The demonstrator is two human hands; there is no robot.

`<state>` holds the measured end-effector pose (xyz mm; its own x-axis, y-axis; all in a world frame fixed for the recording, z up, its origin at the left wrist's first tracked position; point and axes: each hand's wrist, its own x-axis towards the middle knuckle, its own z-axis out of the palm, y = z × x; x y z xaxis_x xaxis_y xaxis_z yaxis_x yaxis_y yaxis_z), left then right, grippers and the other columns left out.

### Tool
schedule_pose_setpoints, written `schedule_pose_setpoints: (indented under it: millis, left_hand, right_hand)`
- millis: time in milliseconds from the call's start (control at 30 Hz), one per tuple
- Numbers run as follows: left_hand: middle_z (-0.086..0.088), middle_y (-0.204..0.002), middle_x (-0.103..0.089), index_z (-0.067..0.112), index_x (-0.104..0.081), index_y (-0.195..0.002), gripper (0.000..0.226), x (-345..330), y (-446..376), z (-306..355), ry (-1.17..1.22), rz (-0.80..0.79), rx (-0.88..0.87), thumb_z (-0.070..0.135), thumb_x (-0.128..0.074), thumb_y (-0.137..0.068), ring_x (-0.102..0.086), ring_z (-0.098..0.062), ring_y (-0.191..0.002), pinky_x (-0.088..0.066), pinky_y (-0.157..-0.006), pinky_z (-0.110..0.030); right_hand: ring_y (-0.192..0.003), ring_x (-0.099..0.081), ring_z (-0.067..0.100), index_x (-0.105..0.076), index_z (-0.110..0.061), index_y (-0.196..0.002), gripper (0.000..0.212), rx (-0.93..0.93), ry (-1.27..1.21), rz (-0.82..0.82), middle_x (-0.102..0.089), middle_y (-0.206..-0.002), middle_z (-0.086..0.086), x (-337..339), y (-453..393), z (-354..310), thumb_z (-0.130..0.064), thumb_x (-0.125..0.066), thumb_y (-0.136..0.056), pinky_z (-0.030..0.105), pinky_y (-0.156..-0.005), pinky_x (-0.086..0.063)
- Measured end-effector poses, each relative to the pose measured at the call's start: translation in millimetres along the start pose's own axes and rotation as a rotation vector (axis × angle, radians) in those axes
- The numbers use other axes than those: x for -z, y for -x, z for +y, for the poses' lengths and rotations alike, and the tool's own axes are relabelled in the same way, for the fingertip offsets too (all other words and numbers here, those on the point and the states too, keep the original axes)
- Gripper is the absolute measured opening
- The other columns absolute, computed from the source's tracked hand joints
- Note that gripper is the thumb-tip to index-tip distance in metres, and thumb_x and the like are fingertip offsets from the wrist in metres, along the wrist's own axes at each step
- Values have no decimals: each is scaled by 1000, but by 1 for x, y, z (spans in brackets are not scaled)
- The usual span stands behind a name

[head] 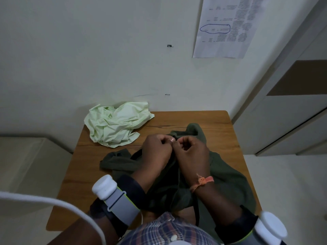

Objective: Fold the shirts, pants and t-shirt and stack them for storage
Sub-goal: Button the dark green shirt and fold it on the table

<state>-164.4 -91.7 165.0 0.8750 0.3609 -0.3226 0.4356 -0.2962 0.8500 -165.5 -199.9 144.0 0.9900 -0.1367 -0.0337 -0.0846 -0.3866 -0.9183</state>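
**Figure: Both hands at the top edge of the dark green garment — folding barely begun**

My left hand (156, 150) and right hand (192, 152) meet knuckle to knuckle over the far part of a dark olive-green garment (228, 177), which lies rumpled across the near half of the wooden surface (203, 119). Each grip is curled tight, fingers and thumb pinching a small piece of the cloth where the hands touch; what exactly is pinched — a hem, a button or a collar — I cannot tell, as my fingers hide it. A sleeve-like flap of the garment trails off to the left, and a dark strap or cord hangs down toward my body.

At the far left corner sits a pale green shirt (116, 123), crumpled in a heap and partly overhanging the surface edge, well apart from my hands.

Progress, as I judge it: early. No folded item and no stack is visible. The green garment is still being prepared, the pale shirt is untouched, and any other pieces are out of view.
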Motion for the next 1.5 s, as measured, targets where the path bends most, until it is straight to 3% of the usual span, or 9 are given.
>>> schedule_pose_setpoints:
  millis: [233,400,633,800,900,1000,1100,1333,1500]
  left_hand:
    - [3,-89,-70,20,-73,-90,13,2,0,-3,-223,-33,-68,25,-66,-100,-64,-13,-84,-42,-61,-26]
    - [-2,-95,-57,15,-66,-87,13,5,2,5,-543,58,-333,16,-60,-98,-56,-19,-87,-37,-69,-31]
    - [0,-94,-66,24,-65,-89,19,10,-4,-1,-220,-150,-151,26,-55,-105,-59,-15,-84,-42,-67,-31]
    - [0,-77,-64,20,-66,-82,31,20,-11,-11,347,-427,-25,9,-51,-106,-58,-11,-70,-51,-70,-29]
    - [-4,-72,-64,12,-59,-83,31,21,-11,-2,641,-535,158,3,-44,-108,-62,-9,-63,-55,-65,-25]
    - [-1,-75,-65,17,-61,-83,30,16,-18,7,557,-469,126,11,-47,-109,-60,-11,-71,-49,-72,-28]
    - [2,-87,-67,20,-65,-93,10,15,-22,8,359,-391,-44,19,-63,-102,-62,-12,-85,-50,-82,-30]
    - [7,-84,-72,27,-72,-87,15,13,-17,-26,136,-94,-114,16,-82,-85,-68,-13,-82,-55,-80,-35]
    - [8,-89,-72,20,-73,-96,9,43,-23,-6,-276,219,-405,14,-70,-90,-64,-6,-82,-53,-77,-26]
  right_hand:
    - [-55,-63,15,-68,-12,-77,23,-148,-105,-147,-67,-62,2,-2,0,7,-29,-70,-92,32,-49,-54]
    - [-52,-52,1,-60,-12,-74,25,-56,-46,-108,-60,-61,-5,0,-3,1,-27,-69,-92,20,-47,-41]
    - [-76,-74,18,-75,-11,-90,8,-79,-173,-196,-76,-81,5,13,-9,3,-19,-76,-89,35,-69,-64]
    - [-66,-65,20,-68,3,-90,4,-510,-753,-399,-66,-73,13,27,-14,-7,5,-66,-91,27,-62,-60]
    - [-76,-62,19,-65,-6,-94,7,-275,-554,-372,-65,-80,8,24,-16,3,-3,-71,-91,28,-67,-57]
    - [-86,-60,6,-56,-21,-105,35,80,-122,-278,-63,-95,-2,14,-7,14,-22,-83,-83,22,-75,-52]
    - [-85,-63,1,-60,-20,-103,20,184,-67,-182,-65,-92,-12,10,-10,15,-16,-75,-89,22,-73,-52]
    - [-81,-72,6,-78,-21,-88,2,4,-141,-92,-76,-83,-9,26,-31,1,-20,-79,-86,37,-78,-62]
    - [-70,-67,11,-75,-20,-72,16,136,414,-171,-70,-70,-7,49,-50,-1,-29,-79,-85,27,-60,-50]
